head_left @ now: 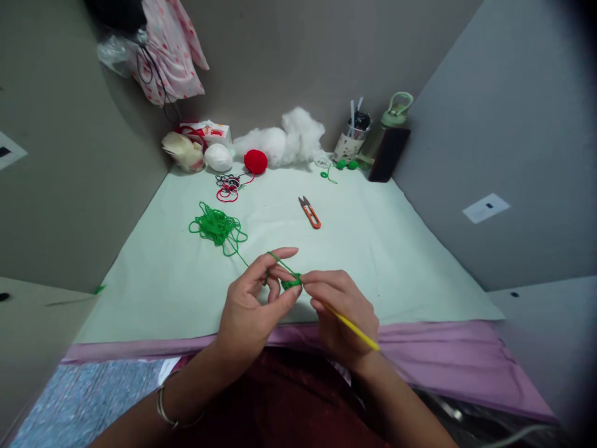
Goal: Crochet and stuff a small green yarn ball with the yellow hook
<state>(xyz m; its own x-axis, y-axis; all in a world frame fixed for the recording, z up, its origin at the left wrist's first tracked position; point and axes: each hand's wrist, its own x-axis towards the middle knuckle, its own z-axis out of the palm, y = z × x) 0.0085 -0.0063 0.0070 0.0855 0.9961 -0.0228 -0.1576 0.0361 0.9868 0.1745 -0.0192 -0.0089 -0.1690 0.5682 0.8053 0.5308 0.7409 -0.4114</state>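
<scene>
My left hand (254, 305) pinches a small green crochet piece (291, 284) between thumb and fingers, with the green strand looped over its raised forefinger. My right hand (342, 311) grips a yellow crochet hook (354, 328) whose tip meets the green piece. The strand runs back from my left hand to a loose tangle of green yarn (217, 227) on the pale green table cover (382, 249).
Orange thread snips (310, 213) lie mid-table. At the back stand a red yarn ball (255, 161), white stuffing (284, 140), a white ball (218, 157), red and black threads (228, 185), a pen cup (352, 138), a green bottle (389, 134) and small green pieces (347, 165). Grey partition walls enclose the desk.
</scene>
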